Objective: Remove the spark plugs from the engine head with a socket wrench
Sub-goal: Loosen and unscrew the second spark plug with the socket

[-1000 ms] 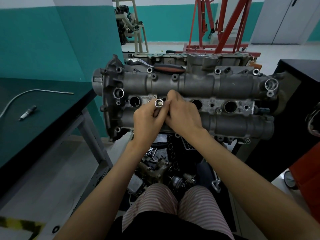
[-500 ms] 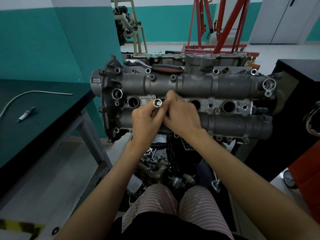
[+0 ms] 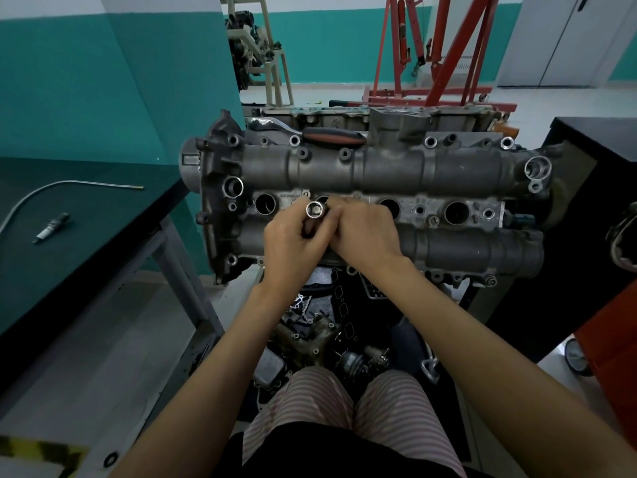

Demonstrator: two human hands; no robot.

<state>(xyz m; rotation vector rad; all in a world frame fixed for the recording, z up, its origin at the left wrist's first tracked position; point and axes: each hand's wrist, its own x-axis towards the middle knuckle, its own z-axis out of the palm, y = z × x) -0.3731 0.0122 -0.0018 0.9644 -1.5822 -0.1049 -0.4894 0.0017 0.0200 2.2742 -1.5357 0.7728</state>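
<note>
- Gripping the spark plug socket (image 3: pixel 314 210) w/ left hand (image 3: pixel 293 241), open end up; right hand (image 3: pixel 365 232) pinches its lower part, prob. working a plug free.
- Both over engine head (image 3: pixel 448 174) mid-row, by 2nd plug well.
- Ratchet wrench (image 3: pixel 310 132) parked along head's far edge.
- One spark plug (image 3: pixel 51 228) lies on green bench (image 3: pixel 86 219), left side.

We see a dark green workbench (image 3: pixel 86 236) at left w/ a thin bent metal rod (image 3: pixel 69 183); red steel hoist frame (image 3: pixel 444 50) behind; grey double door (image 3: pixel 565 39) far right.
</note>
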